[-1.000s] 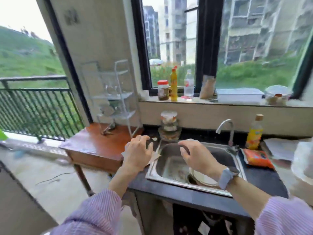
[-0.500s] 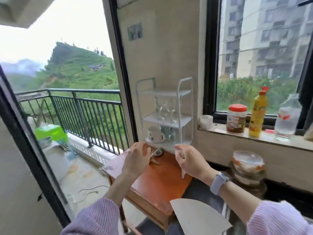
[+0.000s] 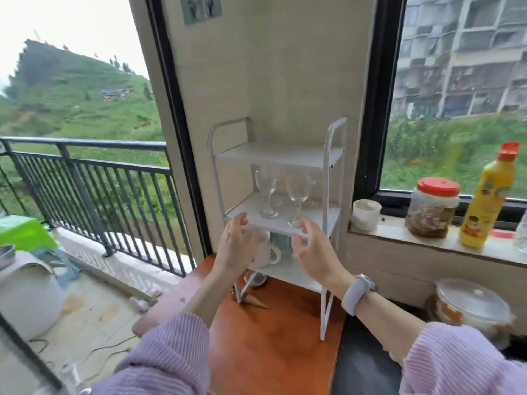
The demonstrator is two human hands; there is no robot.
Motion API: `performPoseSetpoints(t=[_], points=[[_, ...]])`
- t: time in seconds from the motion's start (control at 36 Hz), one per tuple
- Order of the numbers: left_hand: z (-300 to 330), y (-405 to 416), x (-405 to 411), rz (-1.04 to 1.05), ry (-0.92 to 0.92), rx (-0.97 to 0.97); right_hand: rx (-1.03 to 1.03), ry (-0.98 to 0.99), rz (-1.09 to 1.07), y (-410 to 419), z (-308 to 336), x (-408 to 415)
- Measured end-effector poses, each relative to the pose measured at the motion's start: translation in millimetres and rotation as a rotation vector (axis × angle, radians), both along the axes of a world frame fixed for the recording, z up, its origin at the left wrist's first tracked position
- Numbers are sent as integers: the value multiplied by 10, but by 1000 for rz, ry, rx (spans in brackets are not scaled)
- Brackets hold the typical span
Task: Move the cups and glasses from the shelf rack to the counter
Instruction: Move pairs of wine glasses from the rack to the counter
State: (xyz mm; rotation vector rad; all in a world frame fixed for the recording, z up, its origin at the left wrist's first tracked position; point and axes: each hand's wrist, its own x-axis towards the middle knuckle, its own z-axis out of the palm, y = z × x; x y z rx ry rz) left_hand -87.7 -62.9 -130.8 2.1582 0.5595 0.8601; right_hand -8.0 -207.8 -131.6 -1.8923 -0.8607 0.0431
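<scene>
A white three-tier shelf rack [image 3: 328, 158] stands on an orange-brown table [image 3: 271, 346]. Two clear wine glasses stand on its middle shelf, one at the left [image 3: 266, 192] and one at the right [image 3: 298, 195]. On the bottom shelf sits a white mug [image 3: 266, 253], with a greenish cup [image 3: 281, 242] behind it, both partly hidden by my hands. My left hand [image 3: 235, 246] and my right hand [image 3: 309, 249] are raised in front of the middle shelf's front edge, fingers loosely spread, holding nothing.
A dark counter [image 3: 362, 366] adjoins the table on the right, with a stack of lidded bowls [image 3: 473, 309] on it. The window sill holds a white cup [image 3: 366, 213], a red-lidded jar [image 3: 433, 208] and a yellow bottle [image 3: 484, 198]. Balcony railing [image 3: 85, 178] at left.
My view swung from the sink to the rack and came closer. Both hands rose from above the table to the middle shelf's front edge.
</scene>
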Motion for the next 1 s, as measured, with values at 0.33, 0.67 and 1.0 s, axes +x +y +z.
performPoseSetpoints(t=[0.33, 0.67, 1.0], points=[[-209, 794, 1299, -227, -52, -221, 215, 109, -323, 812, -96, 722], [-184, 880, 1736, -368, -193, -439, 303, 228, -347, 980, -138, 1059], [-222, 830, 934, -506, -263, -453, 374, 204, -302, 732, -204, 399]])
